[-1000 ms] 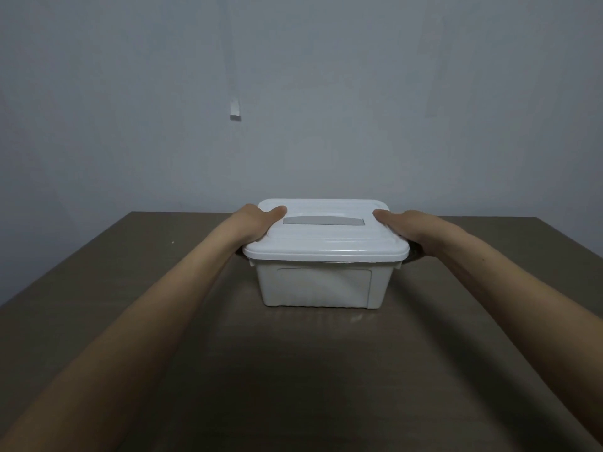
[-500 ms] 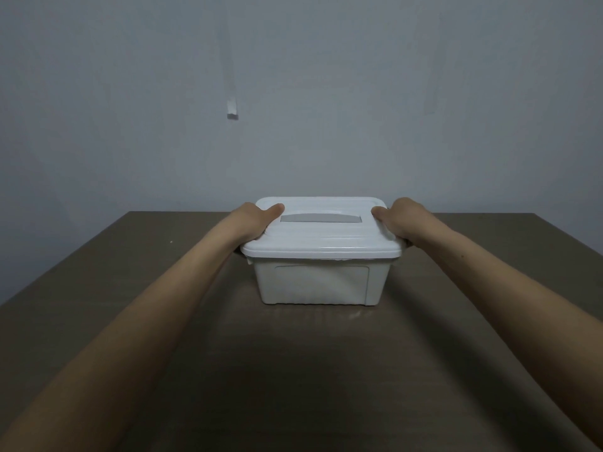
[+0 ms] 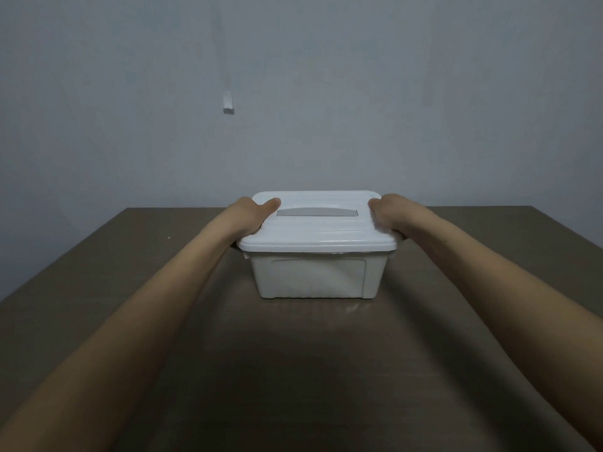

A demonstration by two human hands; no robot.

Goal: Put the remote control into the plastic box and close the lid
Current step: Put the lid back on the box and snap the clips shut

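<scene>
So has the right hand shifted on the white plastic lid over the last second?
Yes. The right hand has curled in from lying flat, now gripping the white plastic lid's right edge, nearer its grey handle.

A dark brown table (image 3: pixel 98 305) — behind it a grey wall (image 3: pixel 424 93) bearing 1 small white fitting (image 3: pixel 228 104).

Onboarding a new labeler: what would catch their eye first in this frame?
The white box at the table's centre, its lid on top with a grey handle set into it. Next, both hands on the lid's ends: the left hand on the left edge, the right hand on the right, thumbs on top. The remote is not in view.
</scene>
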